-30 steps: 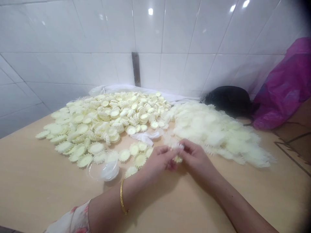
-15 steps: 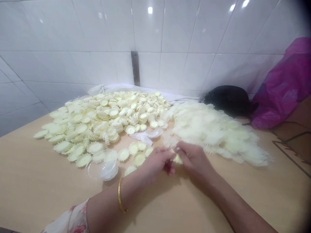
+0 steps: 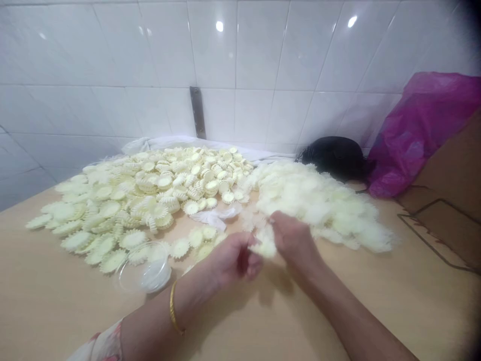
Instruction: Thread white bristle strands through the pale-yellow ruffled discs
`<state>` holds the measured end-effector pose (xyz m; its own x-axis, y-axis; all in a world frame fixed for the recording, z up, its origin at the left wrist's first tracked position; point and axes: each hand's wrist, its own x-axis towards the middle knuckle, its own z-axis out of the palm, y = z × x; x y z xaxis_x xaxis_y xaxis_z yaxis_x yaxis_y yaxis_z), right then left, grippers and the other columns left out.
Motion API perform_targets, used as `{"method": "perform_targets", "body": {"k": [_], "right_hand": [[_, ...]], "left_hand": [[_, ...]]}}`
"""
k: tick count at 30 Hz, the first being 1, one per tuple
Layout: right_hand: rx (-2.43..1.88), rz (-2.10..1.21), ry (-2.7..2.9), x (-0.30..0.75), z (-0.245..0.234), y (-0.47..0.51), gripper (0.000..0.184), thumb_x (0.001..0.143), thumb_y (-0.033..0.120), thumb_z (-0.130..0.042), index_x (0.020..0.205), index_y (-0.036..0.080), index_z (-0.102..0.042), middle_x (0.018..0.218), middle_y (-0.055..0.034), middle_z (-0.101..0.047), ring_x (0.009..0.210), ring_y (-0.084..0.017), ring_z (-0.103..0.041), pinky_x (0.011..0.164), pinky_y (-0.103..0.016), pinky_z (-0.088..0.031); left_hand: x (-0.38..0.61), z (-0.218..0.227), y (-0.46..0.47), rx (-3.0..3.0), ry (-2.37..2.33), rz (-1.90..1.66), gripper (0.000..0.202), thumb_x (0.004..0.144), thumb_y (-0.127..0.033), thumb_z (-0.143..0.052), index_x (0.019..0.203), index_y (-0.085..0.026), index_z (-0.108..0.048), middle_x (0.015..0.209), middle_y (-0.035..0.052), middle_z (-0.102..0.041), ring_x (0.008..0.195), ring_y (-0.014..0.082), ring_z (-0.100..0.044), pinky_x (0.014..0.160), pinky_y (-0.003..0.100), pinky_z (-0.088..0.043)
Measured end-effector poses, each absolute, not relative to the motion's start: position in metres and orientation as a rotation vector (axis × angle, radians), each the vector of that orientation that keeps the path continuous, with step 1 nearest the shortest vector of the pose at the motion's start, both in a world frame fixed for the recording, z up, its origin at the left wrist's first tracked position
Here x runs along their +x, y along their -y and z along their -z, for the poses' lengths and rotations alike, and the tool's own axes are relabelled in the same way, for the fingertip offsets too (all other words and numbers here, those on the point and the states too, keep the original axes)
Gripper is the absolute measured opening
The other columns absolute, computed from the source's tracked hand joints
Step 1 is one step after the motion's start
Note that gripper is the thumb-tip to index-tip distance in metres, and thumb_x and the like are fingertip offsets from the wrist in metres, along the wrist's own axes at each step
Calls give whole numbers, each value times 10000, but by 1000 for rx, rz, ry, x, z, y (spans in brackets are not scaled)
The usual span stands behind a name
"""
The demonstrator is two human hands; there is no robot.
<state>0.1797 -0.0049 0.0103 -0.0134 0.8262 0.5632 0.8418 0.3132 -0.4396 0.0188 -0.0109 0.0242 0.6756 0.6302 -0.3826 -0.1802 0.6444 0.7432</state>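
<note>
My left hand [image 3: 238,256] pinches a pale yellow, frilly-edged disc [image 3: 266,244] between thumb and fingers, just above the table. Close on its right is my right hand [image 3: 295,241], with the fingers closed; whatever they hold is hidden. Beyond the left hand lie several loose pale yellow scalloped discs [image 3: 180,247]. A small clear plastic tub [image 3: 155,275] with something whitish in it stands left of my left wrist. A crumpled white scrap [image 3: 214,216] lies behind the hands.
A big heap of scalloped discs [image 3: 150,188] spreads across the left and back. To the right is a fluffy, gauzy pale pile [image 3: 300,198]. Behind it sit a black bundle [image 3: 334,156] and a magenta plastic bag [image 3: 417,135]. A tiled wall [image 3: 255,45] closes the back.
The view has swung slightly to the right. My hands have moved a little apart, and more of the disc shows between them.
</note>
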Motion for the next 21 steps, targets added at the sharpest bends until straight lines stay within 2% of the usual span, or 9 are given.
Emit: {"method": "perform_targets", "body": {"k": [3,6,8,10,12,14,17,21], "right_hand": [[-1631,169,1593,205,-13,-4,245,831,258,-415,595,202,-439,440,38,-382,414,-115,-362,459,-236,-279],[-1606,245,1476,220,-15,-9,247,822,311,-468,601,200,-454,496,24,-455,474,-125,-426,511,-239,-336],[-1560,299,1511,223,-12,-11,183,812,275,-466,654,190,-505,611,-17,-538,573,-154,-499,575,-261,-378],[-1558,342,1604,224,-7,-13,122,785,207,-459,793,169,-575,754,-65,-581,688,-192,-543,646,-301,-405],[-1587,376,1702,223,-3,-14,228,759,167,-464,947,157,-593,897,-101,-583,795,-226,-552,708,-345,-412],[-1593,400,1745,221,-1,-12,283,762,167,-471,1021,165,-586,992,-114,-570,880,-252,-542,750,-377,-406],[-1478,305,1696,210,-5,-4,208,806,205,-457,962,183,-593,959,-97,-588,901,-248,-542,759,-374,-409],[-1317,-110,1704,187,-14,11,162,848,273,-451,800,195,-585,786,-43,-611,770,-190,-558,697,-306,-419]], "left_hand": [[19,-20,16,832,-554,-499,119,561,-213,-542,488,-123,-515,346,-13,-432,278,100,-415,298,208,-273],[20,-14,14,822,-739,-590,114,598,-207,-593,582,-139,-503,418,-19,-489,348,91,-479,330,174,-290],[21,-11,12,827,-828,-630,152,616,-205,-610,597,-149,-470,452,-21,-504,390,85,-504,355,162,-298],[22,-9,12,862,-851,-618,180,631,-218,-618,598,-155,-453,462,-16,-513,406,91,-514,375,170,-316],[23,-6,12,898,-853,-594,193,648,-238,-623,603,-156,-454,467,-7,-523,416,96,-518,399,183,-338],[23,-5,13,915,-874,-615,205,654,-253,-633,607,-155,-459,474,-6,-527,425,96,-518,419,190,-351],[23,-4,10,915,-924,-702,184,655,-250,-641,637,-149,-489,488,-6,-530,434,90,-512,440,196,-353],[19,-4,5,952,-982,-783,180,669,-248,-625,635,-157,-473,481,-13,-512,435,88,-492,467,210,-349]]}}
